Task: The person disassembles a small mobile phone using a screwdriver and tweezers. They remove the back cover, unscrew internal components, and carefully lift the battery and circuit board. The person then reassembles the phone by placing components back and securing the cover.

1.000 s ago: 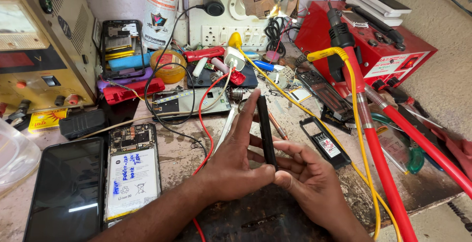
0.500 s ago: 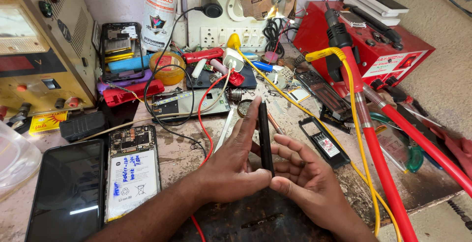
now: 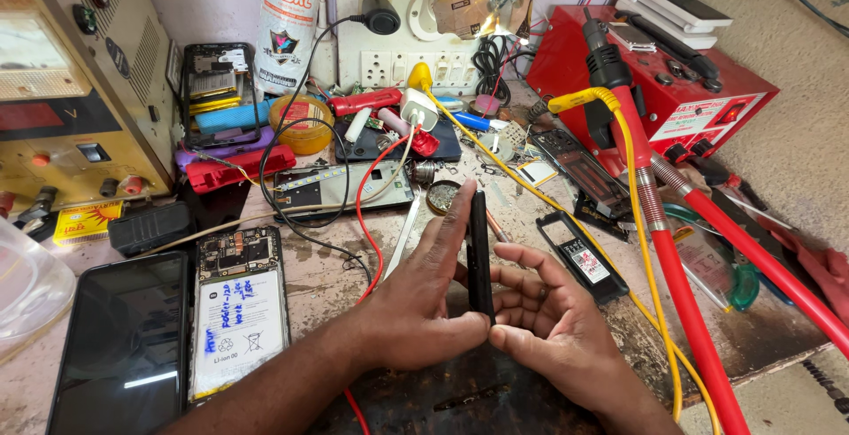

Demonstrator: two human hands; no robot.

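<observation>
Standing on its long edge near the middle of the workbench (image 3: 354, 267), a slim black phone (image 3: 479, 258) is pressed between two hands. Just beyond the phone's far end sits a small round tin (image 3: 445, 196) with grey paste in it, and farther back from the phone a yellow plastic tub (image 3: 303, 124) holds something red, though what it is cannot be told. A clear plastic container (image 3: 26, 289) sits well to the left of the phone; its contents cannot be made out. The left hand (image 3: 423, 298) lies flat against the phone's left side, fingers straight and close together, fingertips near its top end. The right hand (image 3: 548, 320) is half curled, its fingers bent against the phone's right side and the thumb touching the near end, so both hands together hold the phone upright. To the left of the phone lie an opened phone with its battery showing (image 3: 239, 311) and a dark screen panel (image 3: 119, 347). To the right of the phone run thick red cables (image 3: 699, 347) and a yellow wire (image 3: 650, 276).
</observation>
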